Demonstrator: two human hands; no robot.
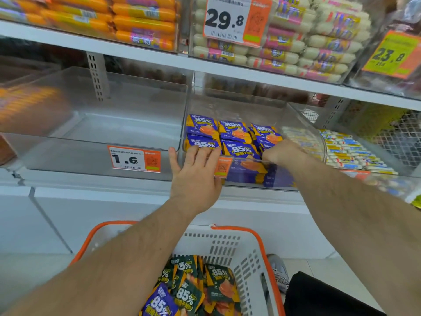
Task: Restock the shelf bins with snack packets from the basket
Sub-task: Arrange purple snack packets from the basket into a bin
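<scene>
A clear shelf bin (303, 124) in the middle shelf holds rows of purple-and-orange "85%" snack packets (234, 133). My left hand (196, 176) lies with straight fingers over the bin's front wall, its fingertips touching the front-left packet. My right hand (280, 152) reaches into the bin's right front with its fingers curled down among the packets; what they hold is hidden. Below, a white basket with orange handles (227, 242) holds several green and purple "85%" packets (193, 290).
An empty clear bin (95, 124) with a 1.6 price tag (134, 158) sits left of the stocked one. A bin of white-and-blue sausages (355, 151) stands on the right. Upper shelf bins hold orange and white sausages behind a 29.8 price tag (227, 19). White cabinet fronts lie below.
</scene>
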